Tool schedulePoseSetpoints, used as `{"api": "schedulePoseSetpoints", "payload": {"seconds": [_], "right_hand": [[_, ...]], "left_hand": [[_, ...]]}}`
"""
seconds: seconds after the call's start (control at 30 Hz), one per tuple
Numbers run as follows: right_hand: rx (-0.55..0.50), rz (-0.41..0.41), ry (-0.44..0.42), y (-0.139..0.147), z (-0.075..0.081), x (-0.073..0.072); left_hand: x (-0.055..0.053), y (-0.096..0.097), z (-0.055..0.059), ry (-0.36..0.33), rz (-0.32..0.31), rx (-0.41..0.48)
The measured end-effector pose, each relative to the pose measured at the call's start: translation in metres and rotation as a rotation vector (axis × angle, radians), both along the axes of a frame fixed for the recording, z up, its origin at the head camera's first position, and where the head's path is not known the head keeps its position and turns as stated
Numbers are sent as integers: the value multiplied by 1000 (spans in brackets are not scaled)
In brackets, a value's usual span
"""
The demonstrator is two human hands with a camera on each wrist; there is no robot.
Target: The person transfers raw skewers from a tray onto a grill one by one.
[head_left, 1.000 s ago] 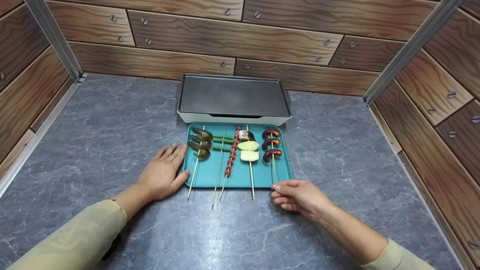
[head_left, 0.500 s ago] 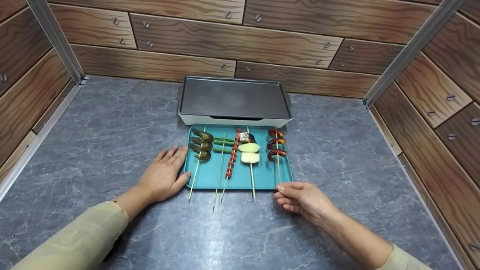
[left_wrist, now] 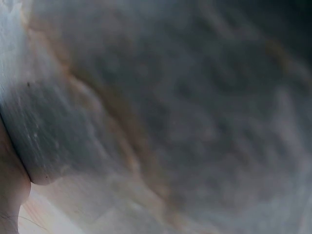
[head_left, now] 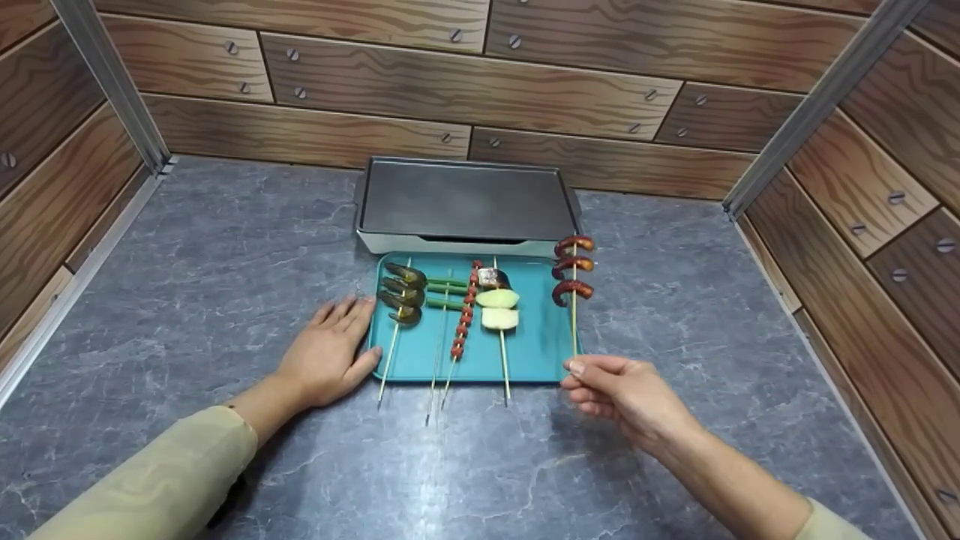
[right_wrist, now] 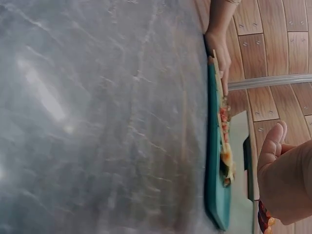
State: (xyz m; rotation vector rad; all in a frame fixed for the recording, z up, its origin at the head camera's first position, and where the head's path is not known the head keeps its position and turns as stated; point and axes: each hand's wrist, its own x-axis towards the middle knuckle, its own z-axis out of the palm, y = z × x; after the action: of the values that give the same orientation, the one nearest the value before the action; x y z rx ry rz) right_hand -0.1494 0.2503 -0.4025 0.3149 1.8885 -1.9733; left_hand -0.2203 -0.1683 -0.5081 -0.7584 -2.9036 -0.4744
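Note:
My right hand (head_left: 626, 394) pinches the lower end of a skewer (head_left: 574, 322) between thumb and fingertips. On it are curled, dark red pieces, which also show in the right wrist view below the hand (right_wrist: 285, 175). The skewer is held up over the right edge of a teal tray (head_left: 540, 356). Flat on the counter, my left hand (head_left: 322, 352) lies with its fingertips and thumb at the tray's left rim. The tray bears skewers of dark glossy pieces (head_left: 405, 294), green stalks (head_left: 448, 303), small red pieces (head_left: 463, 322) and pale chunks (head_left: 499, 319).
A flat black griddle (head_left: 469, 199) with a pale base stands directly behind the tray. Wood-patterned panels (head_left: 375, 82) close in the grey marbled counter (head_left: 247, 217) at the back and sides. Skewer ends stick out over the tray's front rim. The left wrist view is mostly blurred counter.
The skewer of dark red pieces has risen off the tray and moved right, with my right hand gripping its end. My left hand has stayed by the tray's left rim.

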Motion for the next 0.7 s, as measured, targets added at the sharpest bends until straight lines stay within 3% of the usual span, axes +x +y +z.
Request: {"api": "schedulePoseSetpoints", "payload": {"seconds": [0.23,0.43,0.7], "right_hand": [[100,28,78,2,16,-23],[78,86,112,11,22,-63],[84,131,119,20,16,-117]], "left_hand": [[1,0,1,-12,-5,-9],[1,-1,0,-8,-1,-11],[0,0,2,4,0,-18]]}}
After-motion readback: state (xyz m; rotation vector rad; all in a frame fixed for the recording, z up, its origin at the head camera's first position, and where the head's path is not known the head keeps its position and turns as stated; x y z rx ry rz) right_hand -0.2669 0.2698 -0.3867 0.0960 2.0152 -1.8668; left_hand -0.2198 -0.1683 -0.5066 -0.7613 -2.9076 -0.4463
